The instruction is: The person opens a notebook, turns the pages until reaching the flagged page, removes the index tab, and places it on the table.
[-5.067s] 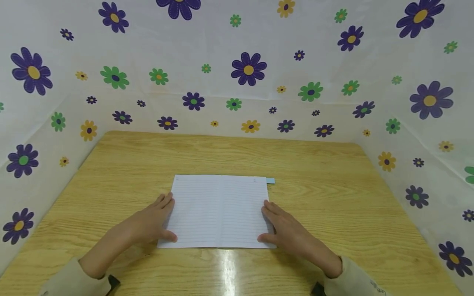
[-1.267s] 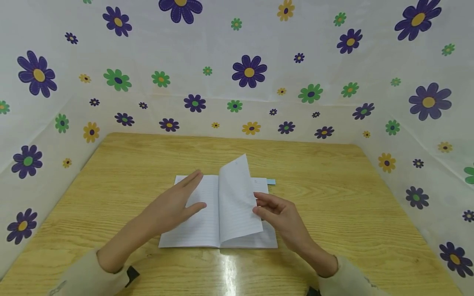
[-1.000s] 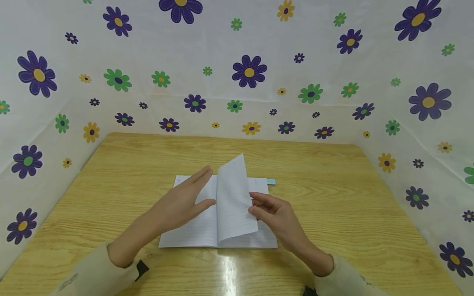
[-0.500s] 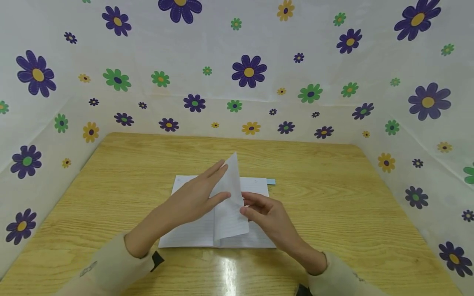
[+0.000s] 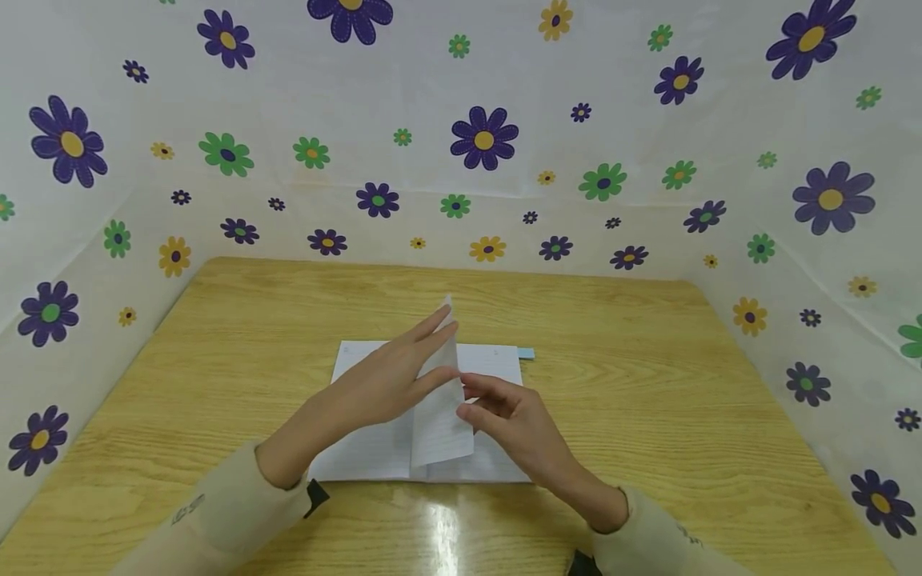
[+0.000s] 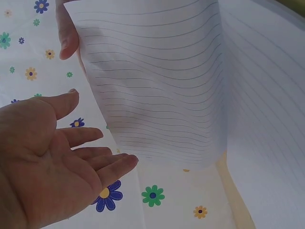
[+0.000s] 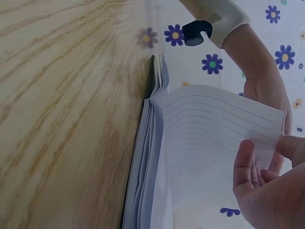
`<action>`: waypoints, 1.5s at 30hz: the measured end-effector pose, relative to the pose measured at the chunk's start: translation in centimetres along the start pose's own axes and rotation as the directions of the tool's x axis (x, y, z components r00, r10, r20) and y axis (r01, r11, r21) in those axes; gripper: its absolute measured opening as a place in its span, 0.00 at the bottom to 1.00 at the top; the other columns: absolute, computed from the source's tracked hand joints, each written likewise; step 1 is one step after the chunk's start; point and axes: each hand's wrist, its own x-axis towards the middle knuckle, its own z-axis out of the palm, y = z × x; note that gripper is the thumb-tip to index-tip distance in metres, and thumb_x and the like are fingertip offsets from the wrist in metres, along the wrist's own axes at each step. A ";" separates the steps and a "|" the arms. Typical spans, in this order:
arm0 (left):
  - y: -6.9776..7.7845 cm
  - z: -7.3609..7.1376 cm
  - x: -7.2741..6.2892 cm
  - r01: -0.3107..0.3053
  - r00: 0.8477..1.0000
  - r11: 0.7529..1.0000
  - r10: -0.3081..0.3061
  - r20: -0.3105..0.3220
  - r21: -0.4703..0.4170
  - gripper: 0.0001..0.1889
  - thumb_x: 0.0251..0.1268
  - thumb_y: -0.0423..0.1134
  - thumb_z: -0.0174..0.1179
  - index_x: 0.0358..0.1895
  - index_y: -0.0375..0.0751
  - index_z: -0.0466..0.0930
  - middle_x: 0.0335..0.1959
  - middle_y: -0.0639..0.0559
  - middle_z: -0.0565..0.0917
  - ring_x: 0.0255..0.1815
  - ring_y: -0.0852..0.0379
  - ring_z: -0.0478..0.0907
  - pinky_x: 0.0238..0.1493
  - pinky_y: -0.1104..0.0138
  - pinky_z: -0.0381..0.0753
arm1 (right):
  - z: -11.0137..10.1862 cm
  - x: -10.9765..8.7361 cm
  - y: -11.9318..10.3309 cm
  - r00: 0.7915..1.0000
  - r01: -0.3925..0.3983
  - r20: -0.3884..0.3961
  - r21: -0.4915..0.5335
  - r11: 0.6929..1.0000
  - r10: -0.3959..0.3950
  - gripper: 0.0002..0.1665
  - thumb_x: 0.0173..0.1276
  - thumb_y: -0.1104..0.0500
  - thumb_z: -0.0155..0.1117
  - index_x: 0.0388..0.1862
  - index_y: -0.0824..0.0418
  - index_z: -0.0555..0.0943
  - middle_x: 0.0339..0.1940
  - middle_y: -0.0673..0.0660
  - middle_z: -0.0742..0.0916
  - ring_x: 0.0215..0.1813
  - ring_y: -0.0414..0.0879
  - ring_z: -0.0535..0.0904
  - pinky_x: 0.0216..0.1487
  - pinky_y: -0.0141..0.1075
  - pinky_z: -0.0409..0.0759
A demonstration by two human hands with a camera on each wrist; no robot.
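Lined notebook [image 5: 360, 458] is lying open on a wood-grain surface [image 5: 612, 344], its ruled pages facing upward and its spine running away from the person. One raised leaf [image 5: 441, 438] is standing up from the notebook's spine, bending slightly, its far corner pointing beyond the notebook's far edge. The right hand [image 5: 519, 420], entering from the notebook's right, is pinching the leaf's free edge between thumb and curved fingers. The left hand [image 5: 389, 376] is reaching across the notebook's left page beside the leaf, its fingers extending straight and its thumb spreading apart from them; whether it is touching the leaf cannot be told. A pale blue tab [image 5: 527, 353] is projecting from the notebook's far right corner. Flower-patterned cloth [image 5: 533, 72] is hanging behind the notebook and along both its sides.
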 end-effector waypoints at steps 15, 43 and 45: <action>0.1 0.3 0.3 0.057 0.997 0.998 -0.059 0.043 0.033 0.33 0.79 0.48 0.59 0.79 0.38 0.64 0.85 0.43 0.48 0.69 0.42 0.76 0.57 0.52 0.83 | 0.4 0.2 -0.2 0.997 0.042 0.065 0.099 0.994 -0.049 0.23 0.75 0.65 0.65 0.68 0.65 0.79 0.54 0.72 0.84 0.42 0.47 0.88 0.44 0.40 0.88; -3.3 -0.9 -4.6 0.123 0.992 0.991 -0.125 0.025 0.054 0.29 0.81 0.39 0.54 0.75 0.23 0.63 0.82 0.31 0.53 0.76 0.34 0.64 0.68 0.44 0.72 | -3.1 -1.9 2.6 0.999 -0.016 0.028 -0.577 0.816 0.040 0.39 0.67 0.56 0.76 0.71 0.73 0.73 0.73 0.71 0.75 0.78 0.67 0.64 0.75 0.59 0.62; -3.5 -1.0 -5.0 0.134 0.991 0.990 -0.136 0.023 0.045 0.30 0.81 0.40 0.54 0.76 0.23 0.62 0.82 0.31 0.53 0.77 0.33 0.63 0.69 0.43 0.70 | -3.3 -2.0 2.7 0.997 -0.023 0.042 -0.621 0.783 0.063 0.41 0.67 0.55 0.76 0.72 0.74 0.72 0.74 0.72 0.73 0.78 0.68 0.62 0.75 0.60 0.62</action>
